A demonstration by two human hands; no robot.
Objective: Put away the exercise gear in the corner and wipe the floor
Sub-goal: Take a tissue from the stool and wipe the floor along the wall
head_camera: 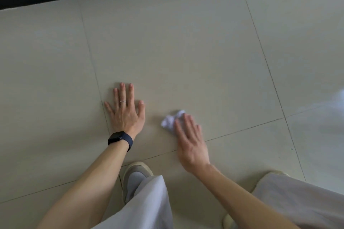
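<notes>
Pressing the floor (pixel 186 42), the left grip (pixel 125 113) lies flat, spread and empty; the right grip (pixel 189 141) lays straight fingers (pixel 186 124) on one crumpled tissue (pixel 170 121).

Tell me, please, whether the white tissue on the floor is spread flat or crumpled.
Crumpled: the tissue is a bunched wad beneath the fingertips of the right hand.

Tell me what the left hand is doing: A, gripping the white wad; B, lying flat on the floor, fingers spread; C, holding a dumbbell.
B: the left hand lies palm down on the floor, fingers spread; the white wad is by the right hand.
</notes>
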